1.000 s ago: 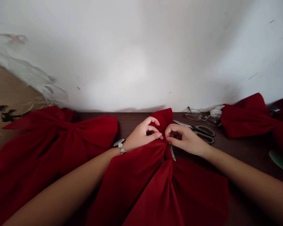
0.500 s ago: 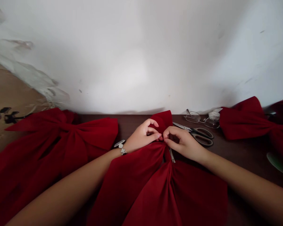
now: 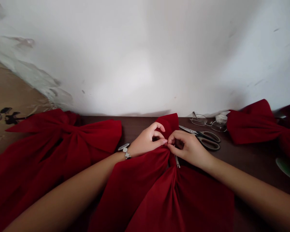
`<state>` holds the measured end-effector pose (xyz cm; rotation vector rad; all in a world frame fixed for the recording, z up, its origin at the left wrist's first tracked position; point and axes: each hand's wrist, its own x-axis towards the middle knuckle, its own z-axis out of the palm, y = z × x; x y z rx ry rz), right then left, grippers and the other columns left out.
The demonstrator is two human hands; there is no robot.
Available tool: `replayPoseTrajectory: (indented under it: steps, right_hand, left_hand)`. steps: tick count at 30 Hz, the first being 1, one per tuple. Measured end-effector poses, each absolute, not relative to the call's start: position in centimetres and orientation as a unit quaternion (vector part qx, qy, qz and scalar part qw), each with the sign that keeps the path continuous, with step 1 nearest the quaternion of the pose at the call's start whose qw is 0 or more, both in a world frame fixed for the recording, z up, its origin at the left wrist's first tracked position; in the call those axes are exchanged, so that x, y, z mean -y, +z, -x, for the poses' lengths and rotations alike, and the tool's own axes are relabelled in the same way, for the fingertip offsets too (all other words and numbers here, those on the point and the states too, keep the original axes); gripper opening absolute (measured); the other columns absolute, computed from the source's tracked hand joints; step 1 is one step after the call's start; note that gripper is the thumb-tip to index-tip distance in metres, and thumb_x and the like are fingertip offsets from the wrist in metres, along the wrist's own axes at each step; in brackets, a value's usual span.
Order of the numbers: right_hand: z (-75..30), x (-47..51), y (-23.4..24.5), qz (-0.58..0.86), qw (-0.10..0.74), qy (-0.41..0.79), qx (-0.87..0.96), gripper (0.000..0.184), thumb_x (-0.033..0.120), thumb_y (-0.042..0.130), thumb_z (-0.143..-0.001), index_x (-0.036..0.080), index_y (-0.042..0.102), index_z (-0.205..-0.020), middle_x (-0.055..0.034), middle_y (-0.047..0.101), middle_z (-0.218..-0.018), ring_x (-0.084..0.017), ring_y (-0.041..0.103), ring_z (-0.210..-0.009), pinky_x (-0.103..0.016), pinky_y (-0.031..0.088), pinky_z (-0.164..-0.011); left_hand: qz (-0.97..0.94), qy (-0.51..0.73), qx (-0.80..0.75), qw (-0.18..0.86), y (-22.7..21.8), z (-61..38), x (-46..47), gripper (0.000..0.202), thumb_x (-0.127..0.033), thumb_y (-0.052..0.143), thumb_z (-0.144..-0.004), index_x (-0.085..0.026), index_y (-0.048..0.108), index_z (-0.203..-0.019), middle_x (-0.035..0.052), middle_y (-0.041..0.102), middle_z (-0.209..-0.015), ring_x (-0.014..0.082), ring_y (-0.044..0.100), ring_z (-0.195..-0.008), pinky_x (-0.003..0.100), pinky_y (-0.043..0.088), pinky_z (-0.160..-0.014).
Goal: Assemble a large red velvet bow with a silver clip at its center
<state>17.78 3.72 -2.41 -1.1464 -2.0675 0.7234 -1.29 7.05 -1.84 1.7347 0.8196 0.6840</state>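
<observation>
A big red fabric bow (image 3: 159,190) lies on the dark table (image 3: 251,158) in front of me. My left hand (image 3: 147,140), with a silver watch on the wrist, pinches the gathered middle of the bow from the left. My right hand (image 3: 187,146) pinches the same gathered knot from the right, fingertips touching those of the left. A narrow silver clip (image 3: 177,160) hangs at the knot just below my right thumb. A red flap of the bow (image 3: 170,124) stands up behind both hands.
Another red bow (image 3: 53,145) lies at the left, a third red bow (image 3: 261,124) at the right. Grey-handled scissors (image 3: 204,137) and a pair of glasses (image 3: 204,120) lie behind my right hand. A white wall runs along the back; a green object (image 3: 287,166) shows at the right edge.
Both hands stay at the bow's knot; my right fingers have shifted slightly, closing tighter against the left fingertips. The view has moved a little.
</observation>
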Motion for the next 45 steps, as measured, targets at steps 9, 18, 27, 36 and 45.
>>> replayPoseTrajectory:
  steps: [9, 18, 27, 36, 45]
  right_hand:
    - [-17.8, -4.1, -2.3, 0.455, 0.316, 0.322, 0.768, 0.005, 0.017, 0.059, -0.075, 0.017, 0.057, -0.070, 0.0003, 0.055, -0.068, -0.010, 0.047, -0.057, -0.022, 0.038, -0.053]
    - [-17.8, -4.1, -2.1, 0.478, 0.296, 0.357, 0.746, 0.004, 0.018, 0.059, -0.074, 0.018, 0.056, -0.071, 0.0016, 0.055, -0.067, -0.009, 0.044, -0.055, -0.022, 0.037, -0.051]
    - [-17.9, -4.3, -2.2, 0.486, 0.294, 0.391, 0.724, 0.008, 0.023, 0.060, -0.074, 0.017, 0.055, -0.072, 0.0022, 0.053, -0.065, -0.009, 0.043, -0.054, -0.021, 0.035, -0.049]
    - [-18.3, -4.7, -1.9, 0.439, 0.320, 0.440, 0.715, 0.007, 0.023, 0.059, -0.078, 0.017, 0.058, -0.081, 0.0008, 0.055, -0.069, -0.010, 0.048, -0.059, -0.023, 0.040, -0.055]
    - [-18.4, -4.8, -2.0, 0.410, 0.301, 0.408, 0.758, 0.004, 0.020, 0.053, -0.084, 0.018, 0.055, -0.081, 0.0016, 0.055, -0.069, -0.011, 0.048, -0.061, -0.022, 0.038, -0.057]
  left_hand:
    - [-0.734, 0.272, -0.339, 0.522, -1.8, 1.4, -7.1, 0.027, -0.022, 0.059, -0.081, -0.018, 0.041, -0.101, 0.0011, 0.063, -0.078, 0.0123, 0.061, -0.075, 0.027, 0.042, -0.078]
    - [-0.740, 0.258, -0.350, 0.513, -1.2, 1.4, -6.8, 0.020, -0.025, 0.046, -0.088, -0.019, 0.041, -0.107, 0.0015, 0.063, -0.081, 0.0136, 0.062, -0.079, 0.028, 0.044, -0.079]
    - [-0.756, 0.256, -0.333, 0.502, -1.2, 1.4, -6.9, 0.034, -0.017, 0.057, -0.080, -0.019, 0.037, -0.107, 0.0011, 0.064, -0.079, 0.0130, 0.061, -0.079, 0.030, 0.042, -0.083]
    - [-0.742, 0.262, -0.325, 0.524, -1.1, 1.3, -6.8, 0.032, -0.018, 0.056, -0.081, -0.018, 0.037, -0.107, 0.0022, 0.065, -0.081, 0.0143, 0.062, -0.081, 0.030, 0.042, -0.084]
    - [-0.753, 0.264, -0.332, 0.503, -1.4, 1.0, -6.6, 0.033, -0.015, 0.054, -0.082, -0.017, 0.037, -0.110, 0.0008, 0.063, -0.079, 0.0126, 0.059, -0.079, 0.029, 0.042, -0.084]
